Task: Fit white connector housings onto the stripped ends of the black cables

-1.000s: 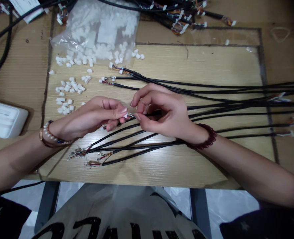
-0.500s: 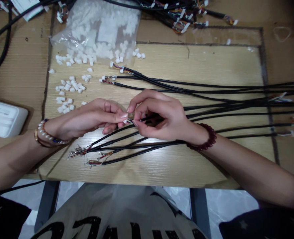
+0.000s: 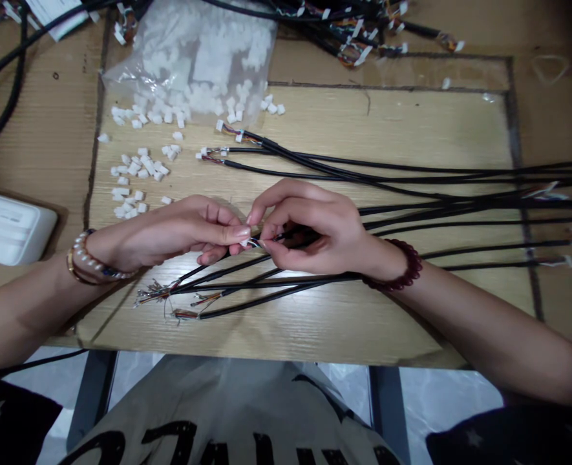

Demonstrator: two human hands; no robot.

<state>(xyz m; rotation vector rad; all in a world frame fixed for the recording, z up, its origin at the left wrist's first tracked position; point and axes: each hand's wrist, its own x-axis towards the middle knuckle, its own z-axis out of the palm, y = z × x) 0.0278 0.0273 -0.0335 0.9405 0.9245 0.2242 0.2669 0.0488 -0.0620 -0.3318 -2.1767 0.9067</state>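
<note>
At the meeting point of both grips, the left hand [image 3: 183, 229] has thumb and finger closed on a small white plastic connector [image 3: 243, 243]. Just beside it, the right hand [image 3: 319, 223] pinches the thin coloured wires [image 3: 254, 243] near the end of a black cable, its other fingers curled loosely. The connector should be light and stiff, best taken by its sides; the wires look soft, fine and easily bent, better held close to the connector. The sheath probably flexes springily.

Nearer the body and left of the grips, bare wire ends [image 3: 152, 295] fan out on the table [image 3: 315, 339]. Beyond the left hand lie loose white connectors [image 3: 145, 165], and farther, a clear plastic bag [image 3: 212, 58] of more.
</note>
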